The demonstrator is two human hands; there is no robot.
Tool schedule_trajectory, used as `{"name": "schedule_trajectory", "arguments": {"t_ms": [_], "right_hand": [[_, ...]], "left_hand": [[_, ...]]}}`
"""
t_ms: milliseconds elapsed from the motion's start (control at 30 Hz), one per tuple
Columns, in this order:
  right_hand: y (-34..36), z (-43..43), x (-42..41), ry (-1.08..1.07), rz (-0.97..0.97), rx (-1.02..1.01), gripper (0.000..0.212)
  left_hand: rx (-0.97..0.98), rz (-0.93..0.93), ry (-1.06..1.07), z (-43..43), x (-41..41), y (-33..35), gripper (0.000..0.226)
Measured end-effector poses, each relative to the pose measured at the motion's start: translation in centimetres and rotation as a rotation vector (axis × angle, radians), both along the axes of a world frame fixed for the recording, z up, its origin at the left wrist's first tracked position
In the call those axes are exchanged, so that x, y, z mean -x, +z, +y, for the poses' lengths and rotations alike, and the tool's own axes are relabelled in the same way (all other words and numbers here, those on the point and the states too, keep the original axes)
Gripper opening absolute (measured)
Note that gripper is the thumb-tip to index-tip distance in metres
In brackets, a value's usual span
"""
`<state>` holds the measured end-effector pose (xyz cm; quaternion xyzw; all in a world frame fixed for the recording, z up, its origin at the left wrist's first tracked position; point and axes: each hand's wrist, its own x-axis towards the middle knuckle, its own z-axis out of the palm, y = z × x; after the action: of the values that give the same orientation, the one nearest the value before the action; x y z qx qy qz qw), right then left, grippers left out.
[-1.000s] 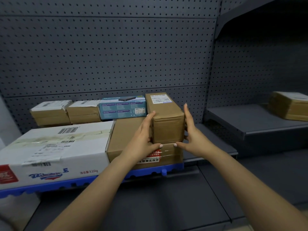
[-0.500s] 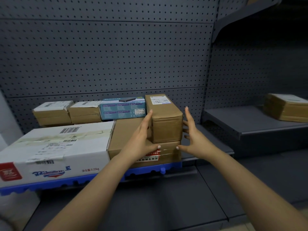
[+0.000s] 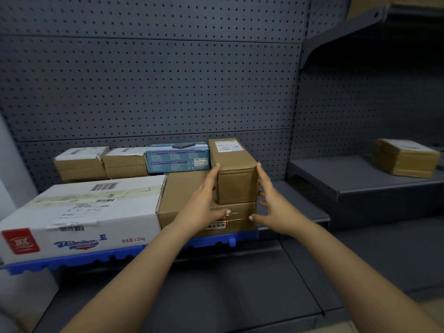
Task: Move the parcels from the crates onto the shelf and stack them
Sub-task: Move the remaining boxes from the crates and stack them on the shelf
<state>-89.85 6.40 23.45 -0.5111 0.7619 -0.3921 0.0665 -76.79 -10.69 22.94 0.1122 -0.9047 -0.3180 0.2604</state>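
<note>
Both hands are open with straight fingers, one on each side of the narrow brown parcel [image 3: 236, 186]. The left hand [image 3: 204, 203] lies along its left face, fingertips at the upper edge and thumb stretched across the front of the flat brown carton [image 3: 182, 195] underneath. The right hand [image 3: 276, 207] fans its fingers along the right face, the longest reaching the top corner. Neither hand curls round anything, and I cannot tell whether the palms press or only brush the cardboard. The parcel stands between the hands on top of that carton, label upward, its far end near the perforated back panel [image 3: 168, 92]. Just left of the left hand sits a large white carton [image 3: 96, 205]. It shares a blue plastic pallet [image 3: 120, 254] on the shelf [image 3: 300, 205] with the flat carton. Beyond the fingertips are a blue retail box [image 3: 177, 157] and two small labelled parcels [image 3: 79, 164]. Well to the right of the right hand, a taped parcel [image 3: 406, 157] lies on a neighbouring shelf. The narrow parcel looks like stiff board, probably light, and its faces should take a squeeze without denting. Being long and slim on a small footing, it seems likely to topple sideways. Flat palms low on the two long sides look the safest hold.
</note>
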Motion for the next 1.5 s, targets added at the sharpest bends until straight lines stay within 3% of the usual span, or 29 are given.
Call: {"name": "schedule_trajectory", "arguments": {"t_ms": [633, 767, 1033, 1200, 1500], "right_hand": [[-0.5, 0.1, 0.1, 0.018, 0.002, 0.009, 0.125], [-0.3, 0.2, 0.0, 0.009, 0.029, -0.012, 0.124], [-0.3, 2.0, -1.0, -0.15, 0.317, 0.009, 0.099], [-0.5, 1.3, -3.9, -0.071, 0.482, -0.034, 0.088], [-1.0, -5.7, -14.6, 0.184, 0.708, -0.053, 0.069]], "left_hand": [[0.008, 0.017, 0.005, 0.5, -0.3, -0.2, 0.117], [0.094, -0.026, 0.037, 0.5, -0.5, 0.0, 0.118], [0.219, 0.01, 0.061, -0.1, -3.3, -0.5, 0.115], [0.345, 0.001, 0.08, 0.4, -6.9, -1.0, 0.105], [0.501, 0.018, 0.35, -2.5, -20.7, -3.9, 0.081]]}}
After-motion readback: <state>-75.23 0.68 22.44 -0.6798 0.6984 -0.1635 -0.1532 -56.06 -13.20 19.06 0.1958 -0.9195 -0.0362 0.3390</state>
